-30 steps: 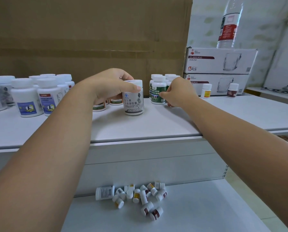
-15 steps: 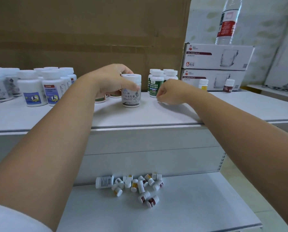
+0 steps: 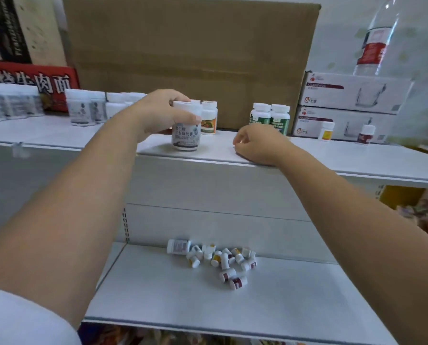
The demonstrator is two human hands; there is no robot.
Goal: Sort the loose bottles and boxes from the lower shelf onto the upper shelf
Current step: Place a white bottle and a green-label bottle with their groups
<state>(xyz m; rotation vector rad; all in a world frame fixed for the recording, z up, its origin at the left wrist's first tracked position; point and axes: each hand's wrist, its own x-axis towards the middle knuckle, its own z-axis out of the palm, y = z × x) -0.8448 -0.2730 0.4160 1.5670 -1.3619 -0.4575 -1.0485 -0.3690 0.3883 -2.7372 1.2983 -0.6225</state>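
Observation:
My left hand (image 3: 163, 113) grips a white bottle with a grey label (image 3: 186, 131), which stands upright on the upper shelf (image 3: 357, 158). An orange-labelled bottle (image 3: 209, 119) stands just behind it. My right hand (image 3: 256, 144) rests on the upper shelf near its front edge with fingers loosely curled and nothing in it. Two green-labelled bottles (image 3: 270, 118) stand behind that hand. On the lower shelf (image 3: 183, 307) lies a heap of several small white bottles (image 3: 220, 260), most on their sides, with one larger bottle (image 3: 179, 246) at the left.
A big cardboard box (image 3: 190, 53) backs the upper shelf. Rows of white bottles (image 3: 91, 108) stand at the left. Two stacked mug boxes (image 3: 352, 105) with a water bottle (image 3: 377, 38) on top stand at the right, with two small bottles (image 3: 345, 131) in front.
My right hand has drawn back from the green-labelled bottles toward the shelf's front edge. The left hand keeps hold of the grey-labelled bottle. The view has shifted, showing more of the left.

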